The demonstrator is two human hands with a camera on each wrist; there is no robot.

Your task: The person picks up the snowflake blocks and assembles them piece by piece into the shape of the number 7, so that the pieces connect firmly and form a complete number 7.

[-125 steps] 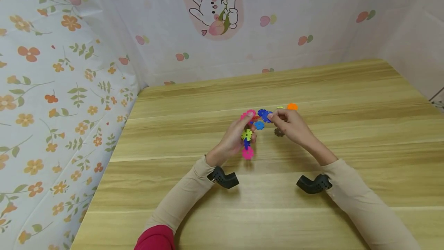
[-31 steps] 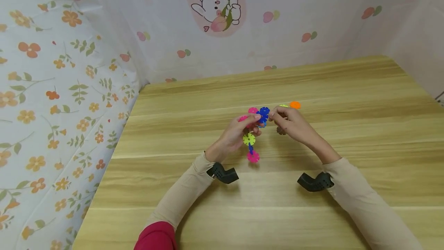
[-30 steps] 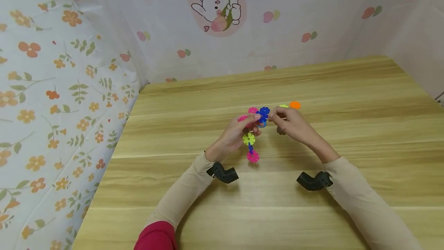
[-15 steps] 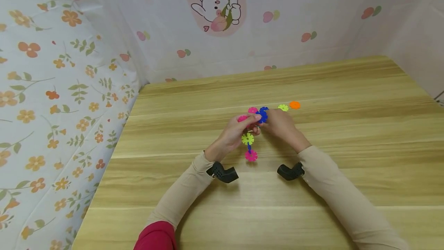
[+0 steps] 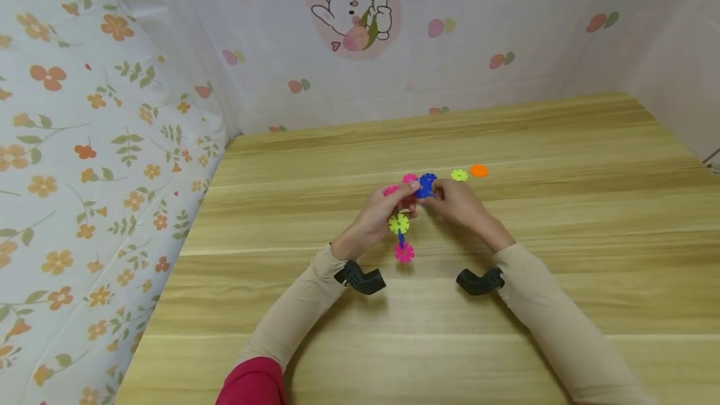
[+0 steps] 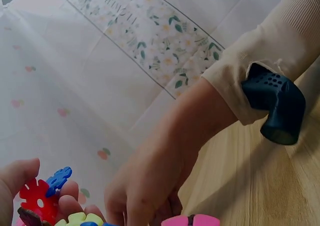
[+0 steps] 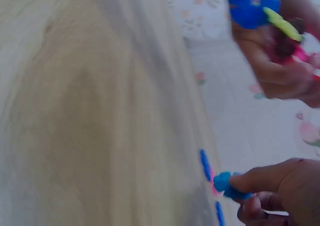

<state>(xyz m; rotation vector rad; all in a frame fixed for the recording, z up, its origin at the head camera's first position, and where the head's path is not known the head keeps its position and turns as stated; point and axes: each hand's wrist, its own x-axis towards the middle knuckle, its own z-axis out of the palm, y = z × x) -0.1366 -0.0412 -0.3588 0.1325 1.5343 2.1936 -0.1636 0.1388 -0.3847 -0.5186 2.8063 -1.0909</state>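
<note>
My left hand [image 5: 371,217] holds a linked chain of notched plastic discs, its thumb by a dark blue disc [image 5: 424,189]. A yellow-green disc [image 5: 399,224] and a pink disc [image 5: 404,252] hang from the chain's lower end. In the left wrist view a red disc [image 6: 31,200] sits between thumb and fingers, joined to a blue disc [image 6: 59,180]. My right hand [image 5: 458,202] is just right of the chain. In the right wrist view its thumb and fingers pinch a light blue disc [image 7: 225,185], near dark blue discs [image 7: 205,164] seen edge-on.
A lime disc [image 5: 459,175] and an orange disc [image 5: 479,170] lie on the wooden table [image 5: 315,186] beyond my right hand. A pink disc [image 5: 410,178] shows behind the left thumb. A patterned cloth [image 5: 253,92] hangs along the table's back edge.
The dark blue disc went from my right fingers to the left hand's chain. My right hand then moved left and took the light blue disc, uncovering the lime one.
</note>
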